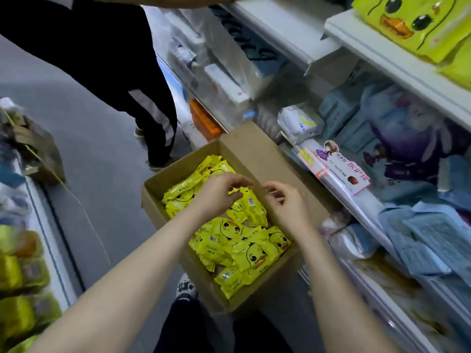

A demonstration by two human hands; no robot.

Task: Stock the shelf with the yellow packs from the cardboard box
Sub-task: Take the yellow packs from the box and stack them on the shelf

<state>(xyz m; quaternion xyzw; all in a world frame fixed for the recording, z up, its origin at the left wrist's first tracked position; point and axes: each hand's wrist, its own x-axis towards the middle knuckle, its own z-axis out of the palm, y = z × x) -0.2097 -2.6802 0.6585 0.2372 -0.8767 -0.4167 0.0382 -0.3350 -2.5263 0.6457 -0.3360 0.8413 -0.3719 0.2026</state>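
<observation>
Both hands are hovering inside an open brown cardboard box [155, 202]. The left hand [219, 191] is curling its fingers above the heap, and the right hand [284, 202] is curling its fingers close beside it. Whether either is actually pinching anything is not clear. Small yellow plastic packs printed with a duck face [254, 250] are lying loose in the box, one standing upright between the hands. A white metal shelf [382, 49] is rising just right of the box, bearing a larger yellow duck-faced bag [407, 21]. Another person in dark trousers [114, 59] is standing beyond.
</observation>
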